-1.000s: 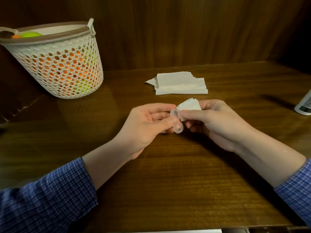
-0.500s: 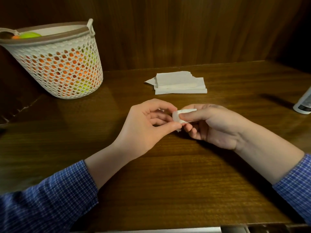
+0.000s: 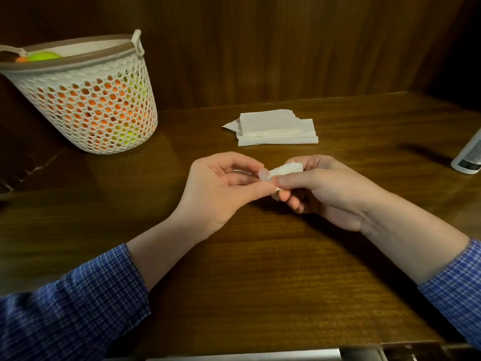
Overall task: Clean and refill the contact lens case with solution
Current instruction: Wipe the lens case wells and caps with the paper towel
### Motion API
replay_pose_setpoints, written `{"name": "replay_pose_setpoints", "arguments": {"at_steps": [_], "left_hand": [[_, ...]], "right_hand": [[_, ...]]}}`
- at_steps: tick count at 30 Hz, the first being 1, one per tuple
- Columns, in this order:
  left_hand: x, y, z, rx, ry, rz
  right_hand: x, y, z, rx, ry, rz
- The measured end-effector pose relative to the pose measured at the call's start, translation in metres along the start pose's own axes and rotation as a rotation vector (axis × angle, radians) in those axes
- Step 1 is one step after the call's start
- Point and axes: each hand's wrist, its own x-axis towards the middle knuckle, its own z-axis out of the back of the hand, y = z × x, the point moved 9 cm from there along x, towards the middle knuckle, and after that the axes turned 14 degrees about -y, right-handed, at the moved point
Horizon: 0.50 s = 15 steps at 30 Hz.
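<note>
Currently I am seeing both hands meeting just above the wooden surface [image 3: 260, 269], near the middle of the view. My left hand [image 3: 221, 188] is pinching the clear contact lens case [image 3: 264, 174] between thumb and curled fingers; only a small translucent part of the case is showing at the fingertips, so I cannot tell which way it is facing. My right hand [image 3: 325, 188] is gripping a folded white tissue [image 3: 286, 169], thumb on top, and is pressing the wad against the case; tissue and case are touching.

At 12 o'clock from the hands, a stack of folded tissues [image 3: 276, 128] is lying flat on the surface, well apart from them. At 10 o'clock a white perforated basket [image 3: 91, 105] is standing with orange and yellow-green things showing through its holes. At 3 o'clock, at the frame edge, a white bottle [image 3: 468, 157] is partly showing; its label is too blurred to read. Blue checked sleeves [image 3: 78, 308] are covering both forearms.
</note>
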Motion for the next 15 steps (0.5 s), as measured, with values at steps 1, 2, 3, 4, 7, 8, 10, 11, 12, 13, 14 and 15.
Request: {"name": "replay_pose_setpoints", "arguments": {"at_steps": [1, 2, 3, 4, 7, 8, 10, 11, 12, 13, 14, 15], "left_hand": [[0.0004, 0.0017, 0.0001, -0.014, 0.004, 0.020], [0.0006, 0.0025, 0.0002, -0.019, 0.005, 0.031], [0.0006, 0.0024, 0.0003, -0.017, 0.004, 0.033], [0.0007, 0.0019, 0.0005, -0.011, 0.001, 0.028], [0.0009, 0.0011, 0.0020, -0.001, -0.012, 0.021], [0.0009, 0.0016, 0.0025, -0.006, -0.014, 0.027], [0.0007, 0.0030, 0.0030, -0.018, -0.013, 0.043], [0.0004, 0.0033, 0.0031, -0.023, -0.013, 0.051], [0.0002, 0.0034, 0.0031, -0.029, -0.015, 0.060], [0.0001, 0.0033, 0.0031, -0.037, -0.019, 0.069], [0.0003, 0.0034, 0.0033, -0.047, -0.024, 0.079], [0.0006, 0.0040, 0.0032, -0.057, -0.027, 0.094]], "right_hand": [[-0.0002, 0.0007, 0.0000, -0.007, 0.005, 0.010], [-0.0004, 0.0013, 0.0000, -0.012, 0.009, 0.020], [-0.0005, 0.0018, 0.0000, -0.014, 0.015, 0.027], [-0.0005, 0.0024, -0.0003, -0.018, 0.020, 0.032], [-0.0008, 0.0040, -0.0001, -0.043, 0.027, 0.058], [-0.0009, 0.0047, 0.0002, -0.051, 0.027, 0.072], [-0.0011, 0.0066, 0.0012, -0.071, 0.023, 0.106], [-0.0012, 0.0078, 0.0016, -0.087, 0.020, 0.126], [-0.0013, 0.0087, 0.0024, -0.104, 0.015, 0.146], [-0.0013, 0.0093, 0.0035, -0.123, 0.008, 0.163], [-0.0014, 0.0098, 0.0046, -0.145, 0.001, 0.181], [-0.0018, 0.0101, 0.0053, -0.165, -0.004, 0.198]]}}
